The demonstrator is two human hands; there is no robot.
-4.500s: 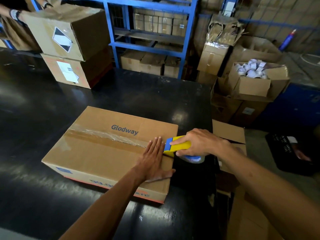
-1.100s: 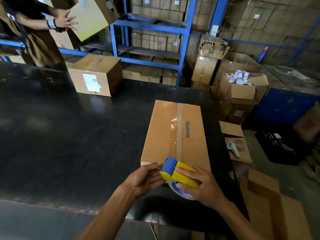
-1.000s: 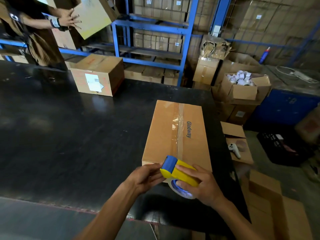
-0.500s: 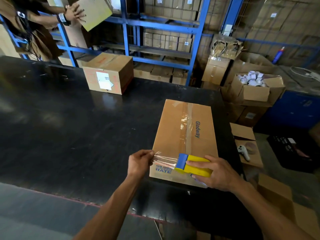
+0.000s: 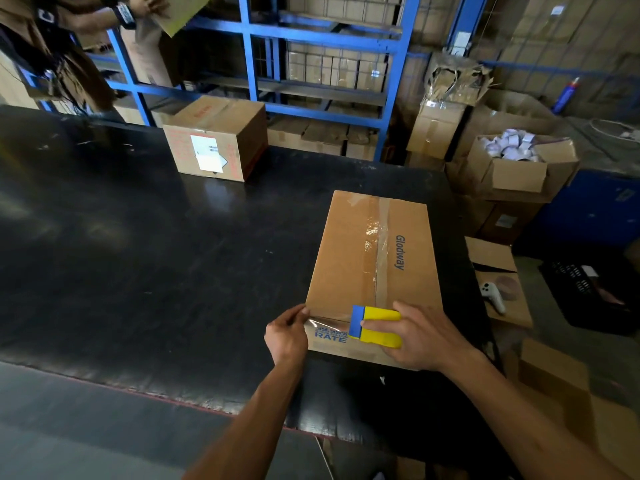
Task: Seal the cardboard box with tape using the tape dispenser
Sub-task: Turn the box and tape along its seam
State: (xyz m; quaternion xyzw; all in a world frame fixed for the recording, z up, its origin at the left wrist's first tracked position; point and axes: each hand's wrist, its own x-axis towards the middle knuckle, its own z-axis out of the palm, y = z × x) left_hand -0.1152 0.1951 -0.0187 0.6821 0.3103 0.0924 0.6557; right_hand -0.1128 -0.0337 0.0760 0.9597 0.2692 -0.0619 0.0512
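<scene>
We pinch the clear tape's free end (image 5: 323, 321) with our left hand (image 5: 286, 336) at the brown cardboard box's (image 5: 346, 258) near-left corner, anchoring it; our right hand (image 5: 420, 336) grips the yellow-and-blue plastic tape dispenser (image 5: 372, 325) on the near edge of the box, keeping the strip taut across that end; the box lies on the black table (image 5: 138, 271).

The cardboard box (image 5: 374, 265) bears "Glodway" in dark blue along its top, and "RATE" in blue capitals on its near side; the line above that is blurred. Red print on the far box (image 5: 216, 136) is unreadable.
</scene>
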